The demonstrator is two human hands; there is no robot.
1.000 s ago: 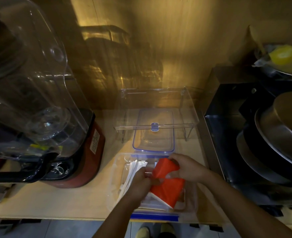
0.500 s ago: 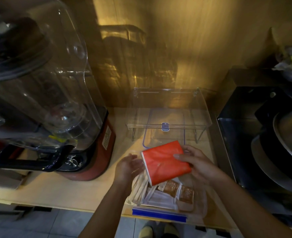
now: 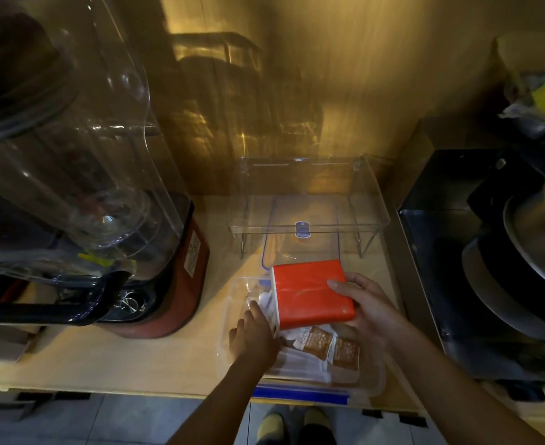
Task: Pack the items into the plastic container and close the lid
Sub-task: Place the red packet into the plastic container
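Note:
A clear plastic container [image 3: 375,380] with a blue clip sits at the front edge of the wooden counter. Inside it lie brown sachets [image 3: 329,345] and white packets [image 3: 266,305]. My right hand [image 3: 367,309] holds an orange-red packet [image 3: 311,292] flat, just above the container's back half. My left hand [image 3: 253,335] reaches into the container's left side, its fingers on the white packets. The container's blue-rimmed lid [image 3: 301,248] lies behind it, partly under a clear acrylic stand.
A large blender [image 3: 81,187] with a clear jug and red base fills the left of the counter. A clear acrylic stand [image 3: 306,194] is at the back by the wall. Black trays and metal pans [image 3: 521,258] are stacked on the right.
My right hand lifted the orange-red packet out of the container and turned it flat above it. My left hand let go of the packet and went down onto the white packets at the left.

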